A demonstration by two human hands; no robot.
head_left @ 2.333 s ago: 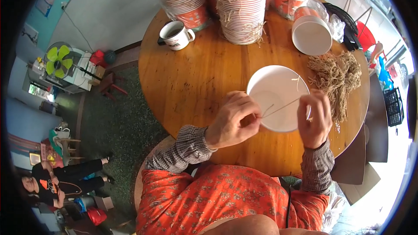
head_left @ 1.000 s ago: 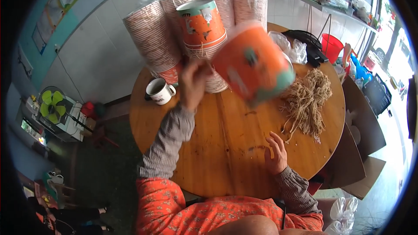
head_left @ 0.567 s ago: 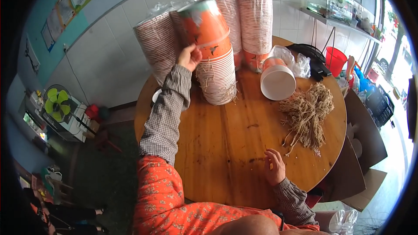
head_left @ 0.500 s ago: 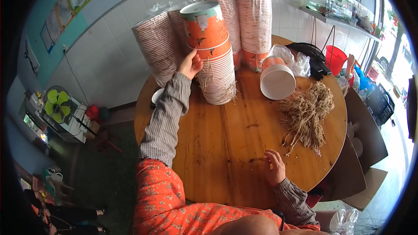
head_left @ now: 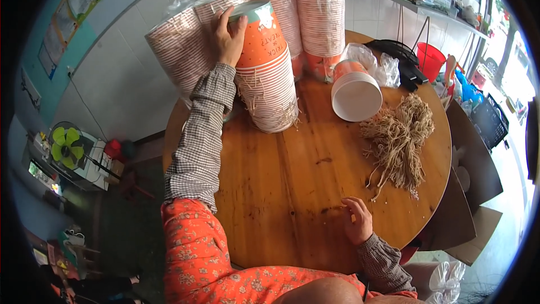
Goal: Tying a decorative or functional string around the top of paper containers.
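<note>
While our left hand [head_left: 228, 36] presses flat, fingers spread, on the top cup of the orange stack [head_left: 269, 79] at the counter's [head_left: 292, 191] back, our right hand [head_left: 357, 219] rests loosely curled near the front edge, holding nothing. We judge stacking is in hand; next calls for another cup. White cups [head_left: 355, 93] lie nested sideways beside the twine [head_left: 399, 141]; their insides look empty.

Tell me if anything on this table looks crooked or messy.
The cup stack under the left hand leans to the left, with loose strings sticking out between its cups. A smaller stack lies tipped on its side. The string bundle sprawls loosely on the table. Nothing looks spilled or broken.
</note>
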